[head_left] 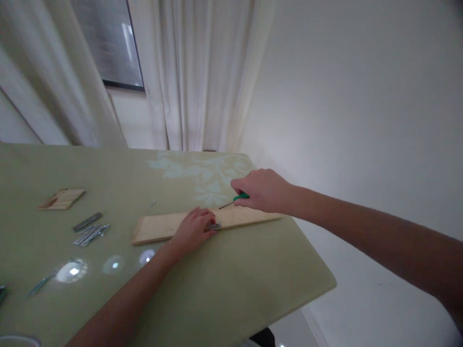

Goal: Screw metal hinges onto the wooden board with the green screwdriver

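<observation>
A long pale wooden board point(159, 225) lies flat on the table. Across it rests my left hand point(195, 226), fingers over the top and thumb at the near edge, closed on a small metal hinge point(214, 226) against that edge. My right hand point(262, 190) is wrapped around a screwdriver point(241, 196) with a green handle. The thin dark shaft points down and left, its tip just above or at the board, a little beyond the hinge; contact cannot be made out. My right hand hides part of the board's right end.
Several metal hinges point(91, 234) lie left of the board, with a short wood piece point(63, 198) behind them. A thin greenish tool point(39, 285) is at the near left. The table point(231, 284) ends at the right, close to a white wall point(361, 120).
</observation>
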A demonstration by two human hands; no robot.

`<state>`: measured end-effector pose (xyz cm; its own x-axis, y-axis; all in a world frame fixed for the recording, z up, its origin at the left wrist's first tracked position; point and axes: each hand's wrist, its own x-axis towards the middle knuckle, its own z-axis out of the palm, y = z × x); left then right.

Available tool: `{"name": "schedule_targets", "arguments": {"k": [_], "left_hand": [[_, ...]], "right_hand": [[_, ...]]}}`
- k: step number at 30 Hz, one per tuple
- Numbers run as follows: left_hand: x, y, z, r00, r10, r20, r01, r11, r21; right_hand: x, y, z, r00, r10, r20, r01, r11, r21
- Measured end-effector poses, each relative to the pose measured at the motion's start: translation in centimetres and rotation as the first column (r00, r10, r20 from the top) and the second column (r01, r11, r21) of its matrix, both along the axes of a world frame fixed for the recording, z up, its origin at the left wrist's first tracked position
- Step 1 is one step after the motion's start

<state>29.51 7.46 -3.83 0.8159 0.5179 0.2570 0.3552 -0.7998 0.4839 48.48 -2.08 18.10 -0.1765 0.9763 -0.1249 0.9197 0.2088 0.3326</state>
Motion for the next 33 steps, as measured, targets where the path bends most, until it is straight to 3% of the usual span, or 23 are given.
{"name": "schedule_targets", "arguments": {"k": [3,6,10,13,23,28,33], "left_hand": [[-0.8,0.0,-0.4,0.998,0.060,0.028,-0.060,0.998,-0.027],[-1.2,-0.3,-1.0,0.993,0.099,0.070,-0.095,0.994,-0.054],[-1.2,-0.7,-1.4,0.986,0.141,0.085,-0.139,0.990,-0.036],[-1.2,-0.8,-1.6,0.984,0.158,0.082,-0.156,0.987,-0.030],[-2.0,-1.2,-2.2,0.982,0.113,0.155,-0.118,0.993,0.022],[-2.5,-1.7,-2.0,0.980,0.087,0.177,-0.102,0.992,0.078],[-2.5,-2.0,-2.0,0.993,0.044,0.106,-0.059,0.988,0.141]], "right_hand": [[2.4,-1.0,-3.6,0.982,-0.087,-0.167,0.110,0.985,0.134],[4.7,-0.4,-9.7,0.901,-0.109,-0.419,0.213,0.954,0.210],[5.9,1.7,-16.8,0.867,-0.091,-0.489,0.218,0.953,0.208],[5.8,3.3,-19.5,0.852,-0.094,-0.515,0.244,0.942,0.231],[5.4,7.1,-22.2,0.782,-0.049,-0.621,0.233,0.947,0.219],[4.3,3.8,-21.9,0.735,0.073,-0.674,0.171,0.942,0.288],[3.3,-0.1,-21.8,0.658,0.307,-0.688,-0.070,0.934,0.350]]}}
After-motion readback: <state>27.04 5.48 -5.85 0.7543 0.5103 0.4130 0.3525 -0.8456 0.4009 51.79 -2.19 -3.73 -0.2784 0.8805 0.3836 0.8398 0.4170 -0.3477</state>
